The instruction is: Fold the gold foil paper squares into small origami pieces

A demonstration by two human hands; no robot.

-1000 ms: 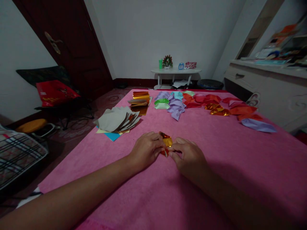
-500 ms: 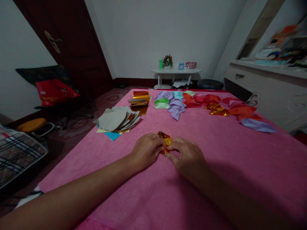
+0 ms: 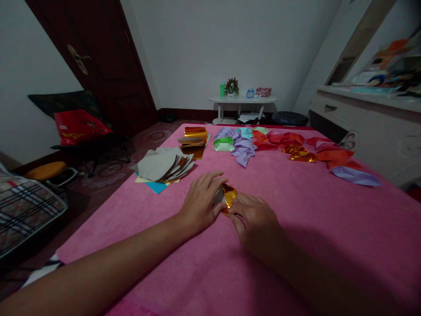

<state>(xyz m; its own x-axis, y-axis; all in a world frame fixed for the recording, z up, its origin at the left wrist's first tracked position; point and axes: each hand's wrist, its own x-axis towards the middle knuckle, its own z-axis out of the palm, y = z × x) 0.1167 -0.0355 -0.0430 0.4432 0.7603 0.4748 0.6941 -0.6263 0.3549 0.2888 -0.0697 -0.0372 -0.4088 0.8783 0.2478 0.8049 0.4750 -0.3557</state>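
Observation:
A small piece of shiny gold foil paper [image 3: 230,195], partly folded with a pale underside showing, lies on the pink tablecloth [image 3: 197,272] between my hands. My left hand [image 3: 204,199] has its thumb and fingers around the paper's left side, gripping it. On the other side, my right hand [image 3: 255,215] pinches the near right edge between thumb and fingers. Parts of the paper are hidden behind my fingertips. Further left lies a fanned stack of pale-backed paper sheets [image 3: 158,164], with blue and yellow sheets under it.
Beyond it is a pile of gold foil sheets [image 3: 195,133]. Folded paper shapes in purple [image 3: 243,151], green [image 3: 223,144], red [image 3: 289,138] and gold [image 3: 299,153] spread across the far side. A white side table [image 3: 243,100] stands by the wall, a cabinet [image 3: 362,118] at the right.
My left fingers have lifted and spread over the paper's left side, showing its pale underside. My right hand keeps its pinch at the right edge. The view has shifted slightly.

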